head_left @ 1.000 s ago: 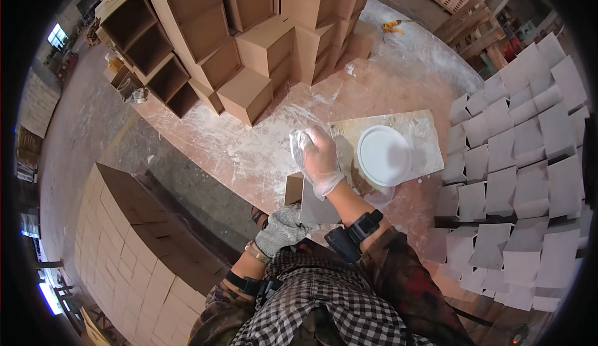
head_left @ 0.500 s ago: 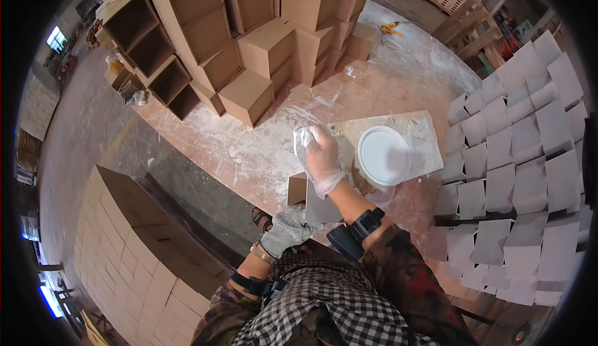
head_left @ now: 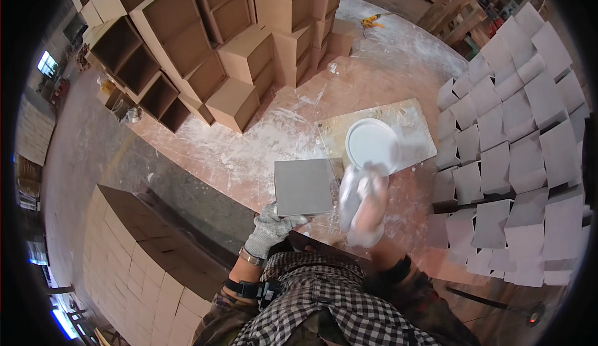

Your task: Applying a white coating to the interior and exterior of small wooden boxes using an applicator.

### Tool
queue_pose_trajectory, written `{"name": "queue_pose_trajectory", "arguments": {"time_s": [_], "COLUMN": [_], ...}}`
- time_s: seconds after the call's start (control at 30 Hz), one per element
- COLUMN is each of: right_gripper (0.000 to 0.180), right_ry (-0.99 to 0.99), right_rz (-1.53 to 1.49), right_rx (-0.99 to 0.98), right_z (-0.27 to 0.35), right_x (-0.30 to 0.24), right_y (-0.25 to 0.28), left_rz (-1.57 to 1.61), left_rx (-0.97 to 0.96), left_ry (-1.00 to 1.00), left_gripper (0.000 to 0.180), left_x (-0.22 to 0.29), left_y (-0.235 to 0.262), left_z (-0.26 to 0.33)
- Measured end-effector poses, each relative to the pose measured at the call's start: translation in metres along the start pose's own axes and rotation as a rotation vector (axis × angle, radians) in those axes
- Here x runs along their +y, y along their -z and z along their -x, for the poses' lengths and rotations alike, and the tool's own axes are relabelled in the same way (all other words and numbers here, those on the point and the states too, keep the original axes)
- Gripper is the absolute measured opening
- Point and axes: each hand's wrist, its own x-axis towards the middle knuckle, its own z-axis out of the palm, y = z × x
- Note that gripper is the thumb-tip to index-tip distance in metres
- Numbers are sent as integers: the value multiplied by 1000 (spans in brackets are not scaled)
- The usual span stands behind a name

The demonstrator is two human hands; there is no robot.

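White bowl point(head_left: 372, 144) beside grey tile point(head_left: 304, 187)

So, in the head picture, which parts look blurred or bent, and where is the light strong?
Head view: the right hand is smeared by motion blur, while the left hand and the grey tile it holds are sharp; the stacked cardboard boxes bend toward the rim from fisheye distortion; the white round dish looks bright, almost washed out; corners are black.
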Motion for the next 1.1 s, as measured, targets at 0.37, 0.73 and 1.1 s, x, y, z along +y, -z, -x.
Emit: {"name": "queue_pose_trajectory", "arguments": {"time_s": [0.37,0.73,1.1], "right_gripper": [12,24,22], "right_ry": [349,24,-57], "right_rz": [716,-64,-28], "right_rx": [-477,-47,149], "right_z": [-67,18,-20], "right_x": [33,-17,-33], "right_y": [-11,18,-5], "left_rz": [-33,256,286], "left_rx": [34,415,306], "left_ry": [-19,85,197], "left_gripper": [26,28,27], "left_x": [55,90,125], "left_y": [-10,9,-12], "left_z": [-10,-22,-8]}}
